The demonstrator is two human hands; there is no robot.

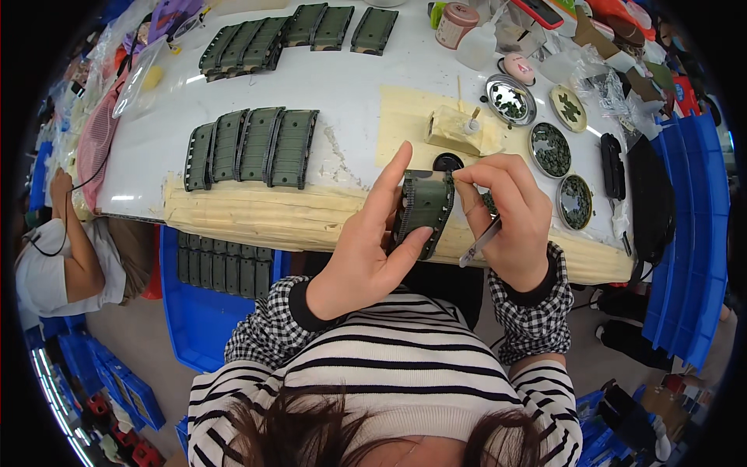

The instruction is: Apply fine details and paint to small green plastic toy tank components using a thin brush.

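The left hand (pixel 366 257) is pinching a green track piece (pixel 424 210) upright in a narrow grip, steadying it; just right, the right hand (pixel 510 214) is gripping tweezers (pixel 480 241) against its top edge.

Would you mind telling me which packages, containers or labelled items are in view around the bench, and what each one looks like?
Round jar: far edge of the table, brownish with a pink lid.
White squeeze bottle: just right of the jar, translucent.
Clear plastic bags: far right of the table, crumpled.
Red flat device: top edge, red rim and dark face; whether it is a screen is unclear.
Blue plastic crate: below the table, at the person's left, holding dark green parts.
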